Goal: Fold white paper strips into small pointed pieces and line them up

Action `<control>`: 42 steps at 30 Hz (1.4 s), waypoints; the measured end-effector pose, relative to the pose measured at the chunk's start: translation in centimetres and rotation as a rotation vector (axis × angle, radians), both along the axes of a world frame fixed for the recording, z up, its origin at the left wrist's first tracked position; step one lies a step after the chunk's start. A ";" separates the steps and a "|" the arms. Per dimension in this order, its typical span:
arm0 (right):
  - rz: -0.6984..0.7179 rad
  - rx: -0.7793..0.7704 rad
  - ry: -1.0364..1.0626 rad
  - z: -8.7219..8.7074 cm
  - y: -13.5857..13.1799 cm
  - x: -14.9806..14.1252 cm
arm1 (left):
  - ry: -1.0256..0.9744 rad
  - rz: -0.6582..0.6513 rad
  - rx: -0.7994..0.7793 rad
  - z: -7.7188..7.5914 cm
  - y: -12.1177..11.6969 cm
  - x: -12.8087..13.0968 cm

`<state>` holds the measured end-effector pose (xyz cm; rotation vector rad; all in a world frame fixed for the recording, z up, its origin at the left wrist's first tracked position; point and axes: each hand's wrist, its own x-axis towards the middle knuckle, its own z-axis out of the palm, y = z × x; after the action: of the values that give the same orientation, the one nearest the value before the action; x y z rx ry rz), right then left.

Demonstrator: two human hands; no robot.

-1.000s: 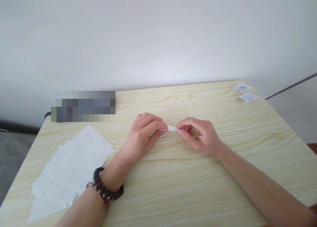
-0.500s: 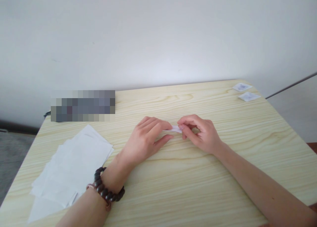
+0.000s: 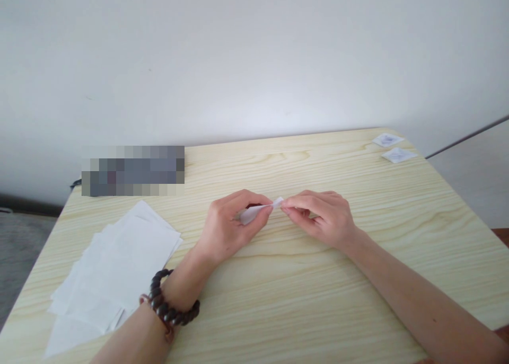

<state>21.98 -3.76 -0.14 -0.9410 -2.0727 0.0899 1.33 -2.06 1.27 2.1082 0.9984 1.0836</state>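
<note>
A small folded piece of white paper (image 3: 251,213) is held between my two hands, just above the middle of the table. My left hand (image 3: 234,221) pinches it between thumb and fingers, and part of the paper shows inside the curl of that hand. With thumb and fingertips my right hand (image 3: 324,215) grips the paper's right tip. Fingers cover much of the paper, so its full shape is hidden. A dark beaded bracelet (image 3: 169,311) circles my left wrist.
Several loose white sheets (image 3: 119,263) lie overlapping on the left of the wood-grain table (image 3: 318,300). Behind them is a blurred-out dark object (image 3: 135,170). Two folded white paper pieces (image 3: 387,140) rest at the far right corner. A white wall (image 3: 254,62) stands behind the table.
The paper has been tilted up from nearly flat, and more of it shows inside my left hand. My left thumb has closed onto it, while my right fingertips have shifted slightly left.
</note>
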 end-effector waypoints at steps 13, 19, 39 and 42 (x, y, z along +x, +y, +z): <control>-0.054 0.061 -0.059 0.0 0.0 -0.2 | 0.035 -0.032 0.002 0.1 -0.2 0.2; -0.034 -0.013 -0.045 -0.2 0.0 -0.2 | 0.049 -0.046 0.059 -0.2 -0.1 0.2; -0.030 -0.268 -0.003 -0.3 0.0 -0.1 | 0.201 -0.031 0.449 -0.6 0.2 0.0; -0.031 -0.243 0.010 -0.2 0.0 -0.1 | 0.220 -0.018 0.454 -0.6 0.2 -0.1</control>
<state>21.90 -3.74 -0.36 -1.1150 -2.0690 0.3353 1.21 -1.88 0.66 2.6424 0.8896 1.1730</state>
